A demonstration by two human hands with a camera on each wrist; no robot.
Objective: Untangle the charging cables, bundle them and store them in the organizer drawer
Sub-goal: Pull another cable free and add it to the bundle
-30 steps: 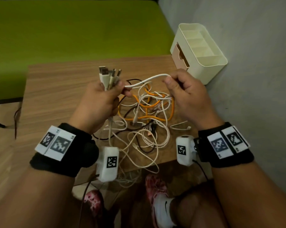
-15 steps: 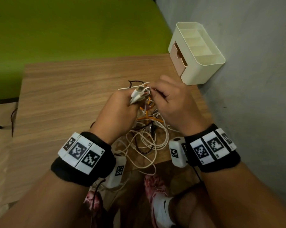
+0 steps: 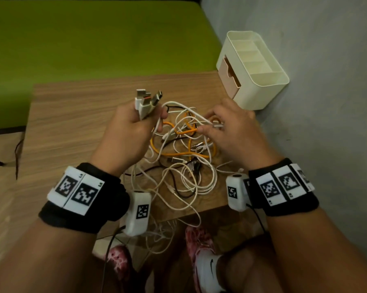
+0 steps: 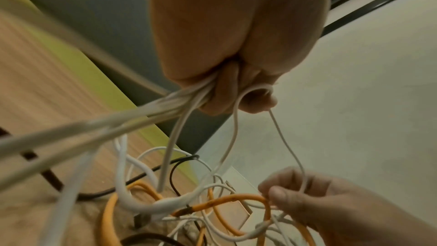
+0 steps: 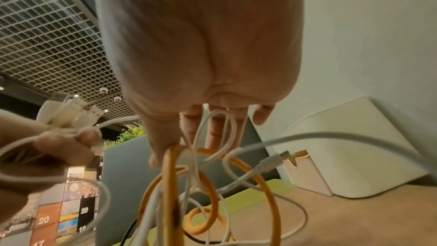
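the left hand (image 3: 128,132) has lifted away again, fist gripping the plugs (image 3: 145,101); the right hand (image 3: 233,132) now pinches a white cable (image 3: 184,106) in the tangle (image 3: 184,157) on the table (image 3: 72,115). the drawer (image 3: 229,74) waits; sorting has barely begun.

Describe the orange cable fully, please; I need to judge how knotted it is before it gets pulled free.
The orange cable is a thick, rubbery-looking cord, dirty in spots, lying in several loose loops at the far side of the tangle on the wooden table. White cables and a thin black one weave over and through its loops. The right hand touches its upper loop, thumb and fingers pinching there together with a white strand. Its plugs cannot be made out. The left hand grips only white cable ends.
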